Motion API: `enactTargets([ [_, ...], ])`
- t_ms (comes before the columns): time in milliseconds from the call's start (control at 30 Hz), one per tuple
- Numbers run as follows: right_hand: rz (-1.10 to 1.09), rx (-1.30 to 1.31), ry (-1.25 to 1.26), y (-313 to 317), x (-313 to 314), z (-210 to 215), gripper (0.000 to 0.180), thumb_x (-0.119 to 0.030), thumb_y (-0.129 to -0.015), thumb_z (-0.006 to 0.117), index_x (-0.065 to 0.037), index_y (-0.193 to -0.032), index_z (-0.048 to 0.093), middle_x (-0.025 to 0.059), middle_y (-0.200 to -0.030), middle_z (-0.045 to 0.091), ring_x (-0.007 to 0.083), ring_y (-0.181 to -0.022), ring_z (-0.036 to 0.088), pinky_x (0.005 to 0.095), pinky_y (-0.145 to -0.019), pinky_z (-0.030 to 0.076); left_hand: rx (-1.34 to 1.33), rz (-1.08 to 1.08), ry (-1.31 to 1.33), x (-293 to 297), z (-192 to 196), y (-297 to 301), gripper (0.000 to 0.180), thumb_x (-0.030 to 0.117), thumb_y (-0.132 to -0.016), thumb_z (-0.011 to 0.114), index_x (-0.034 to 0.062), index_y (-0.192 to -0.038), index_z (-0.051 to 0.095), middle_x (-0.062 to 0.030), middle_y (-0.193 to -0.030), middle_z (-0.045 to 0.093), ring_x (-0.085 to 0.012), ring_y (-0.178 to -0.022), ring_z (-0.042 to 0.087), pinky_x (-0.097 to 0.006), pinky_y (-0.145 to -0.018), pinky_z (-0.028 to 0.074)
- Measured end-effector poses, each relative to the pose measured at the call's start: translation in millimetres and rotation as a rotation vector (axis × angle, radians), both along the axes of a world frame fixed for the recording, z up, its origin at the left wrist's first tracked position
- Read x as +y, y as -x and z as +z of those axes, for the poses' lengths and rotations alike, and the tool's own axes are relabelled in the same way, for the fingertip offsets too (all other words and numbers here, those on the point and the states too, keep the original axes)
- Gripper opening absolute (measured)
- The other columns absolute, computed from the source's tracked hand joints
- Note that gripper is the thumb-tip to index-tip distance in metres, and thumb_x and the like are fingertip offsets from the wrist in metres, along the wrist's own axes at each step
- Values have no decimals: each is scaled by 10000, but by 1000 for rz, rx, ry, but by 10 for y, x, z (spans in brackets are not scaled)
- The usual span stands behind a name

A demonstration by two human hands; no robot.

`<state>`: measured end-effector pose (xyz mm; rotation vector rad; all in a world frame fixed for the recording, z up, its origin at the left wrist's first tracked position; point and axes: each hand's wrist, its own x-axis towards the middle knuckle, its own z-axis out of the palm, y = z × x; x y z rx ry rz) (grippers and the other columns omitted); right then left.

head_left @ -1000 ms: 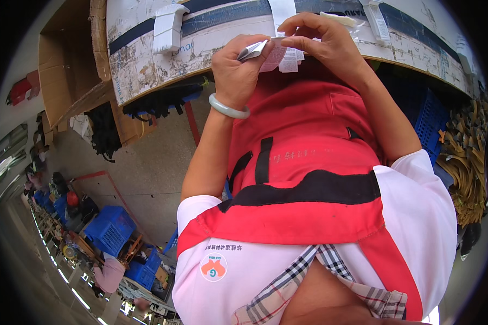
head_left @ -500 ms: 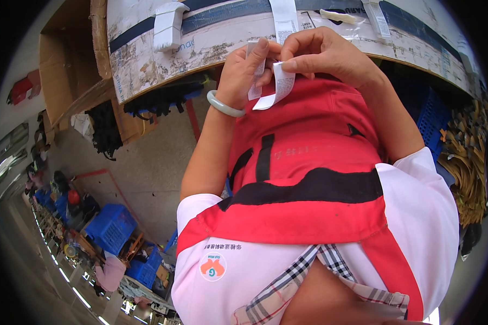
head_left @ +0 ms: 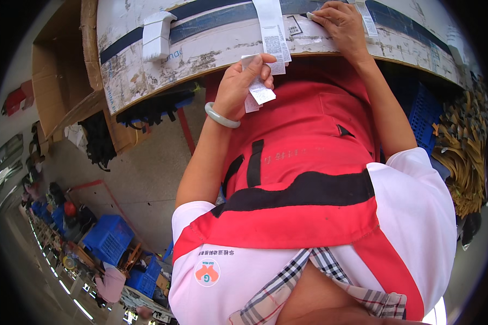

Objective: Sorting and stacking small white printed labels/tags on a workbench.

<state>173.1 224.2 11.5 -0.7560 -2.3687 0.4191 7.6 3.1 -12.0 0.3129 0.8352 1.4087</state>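
My left hand [head_left: 243, 86], with a pale bangle at the wrist, is closed on several small white printed fabric labels [head_left: 262, 94], pinched between thumb and fingers in front of the table edge. Beyond it, a long strip of white printed labels [head_left: 271, 32] lies over the table and hangs past its edge. My right hand [head_left: 342, 30] is over the table, its fingertips pinching a small off-white piece [head_left: 310, 16], mostly hidden by the fingers. Close to that hand lies another white label strip [head_left: 367, 21].
The worn, cardboard-covered table [head_left: 211, 51] carries a banded white label bundle [head_left: 156, 38] at left. An open cardboard box [head_left: 59, 76] stands left of it. Blue crates [head_left: 108, 238] and a person in pink [head_left: 111, 284] are farther left; brown strips [head_left: 461, 168] hang at right.
My right hand has left the labels and moved up and right to the off-white piece on the table. My left hand keeps the labels, now hanging folded from its fingers.
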Motion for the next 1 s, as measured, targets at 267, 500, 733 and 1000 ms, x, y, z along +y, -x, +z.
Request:
enactTargets([
  [267, -52, 96, 23, 123, -114, 18, 145, -177, -793, 769, -78, -897, 748, 113, -977, 659, 302, -963, 591, 394, -827, 485, 10, 118, -4, 26, 2, 3, 289, 250, -1033, 530, -11, -1124, 614, 3, -778, 524, -105, -691, 532, -262, -658, 491],
  [500, 245, -13, -38, 509, -405, -81, 167, -199, -803, 754, -120, -950, 744, 94, -1002, 621, 298, -971, 566, 390, -864, 459, 84, 115, 60, 66, 37, 86, 256, 226, -1007, 583, -4, -1111, 629, 22, -734, 488, -48, -576, 403, -198, -527, 359],
  [733, 377, 99, 362, 386, -488, 98, 119, -167, -787, 788, -120, -890, 751, 77, -964, 603, 257, -928, 574, 356, -817, 475, 987, 444, -126, 183, 24, 150, 160, 100, -895, 735, 41, -1044, 731, -14, -822, 639, -34, -630, 520, -192, -533, 392],
  [1000, 409, 69, 702, 279, -586, 360, 202, -168, -925, 691, -25, -1066, 697, 24, -1026, 665, 108, -926, 616, 253, -841, 504, 1038, 428, -256, 172, 118, 126, 153, 56, -874, 745, 40, -1026, 733, 29, -789, 650, -39, -682, 559, -179, -570, 428],
])
